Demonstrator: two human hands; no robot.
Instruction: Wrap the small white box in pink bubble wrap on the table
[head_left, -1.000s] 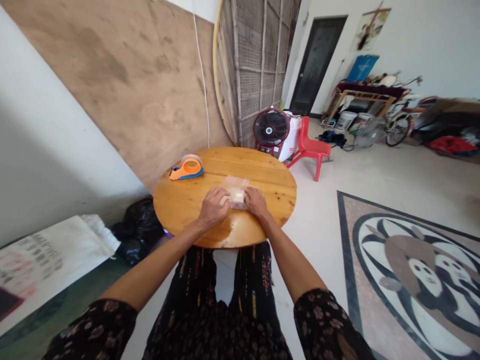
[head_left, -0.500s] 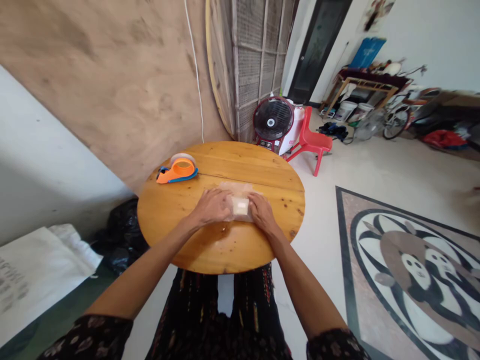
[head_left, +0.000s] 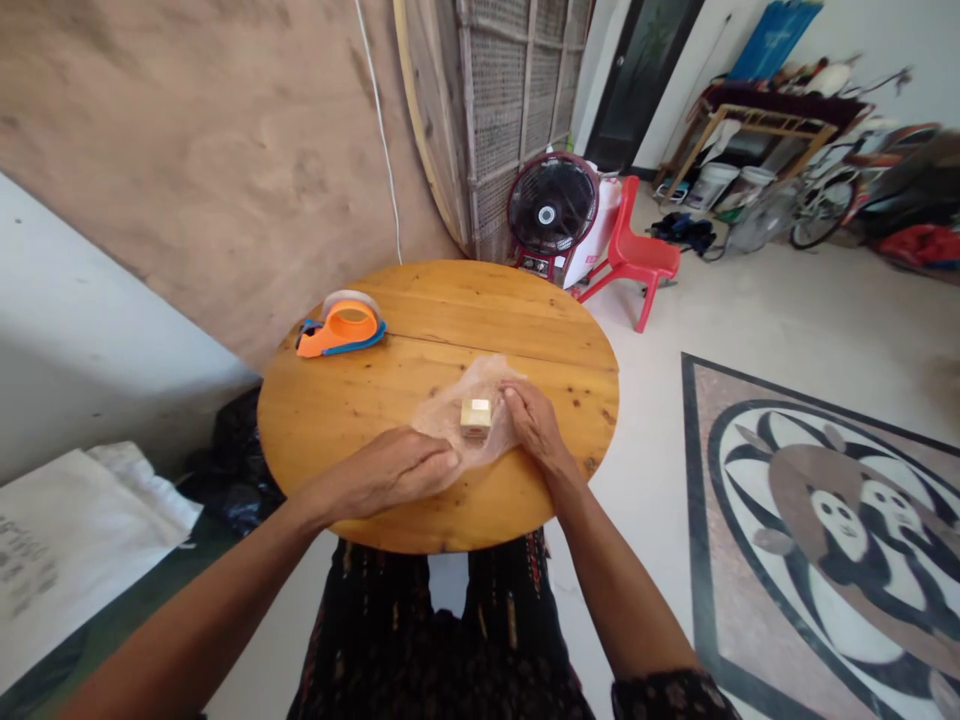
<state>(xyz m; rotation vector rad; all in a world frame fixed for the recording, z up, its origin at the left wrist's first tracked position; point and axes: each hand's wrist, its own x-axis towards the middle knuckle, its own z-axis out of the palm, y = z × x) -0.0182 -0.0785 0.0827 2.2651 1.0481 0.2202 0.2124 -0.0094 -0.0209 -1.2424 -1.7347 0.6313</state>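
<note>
A small pale block [head_left: 475, 415] sits on a crumpled sheet of clear plastic wrap [head_left: 466, 400] on a round wooden table [head_left: 360, 400]. My left hand [head_left: 390, 470] lies flat on the table, fingers stretched out, with the fingertips on the wrap's near edge. My right hand [head_left: 534, 422] rests on the wrap's right side, fingers against the block. An orange and blue tape dispenser [head_left: 341, 326] lies at the table's far left.
A plywood board [head_left: 187, 130] leans on the wall behind the table. A floor fan [head_left: 551, 215] and a red plastic chair [head_left: 630, 262] stand beyond it. Black bags [head_left: 236, 470] and a white sack [head_left: 67, 530] lie on the floor at left.
My left hand has drawn back from the block toward me and flattened on the table. The wrap has spread open, uncovering the block. The view has tilted down and closer.
</note>
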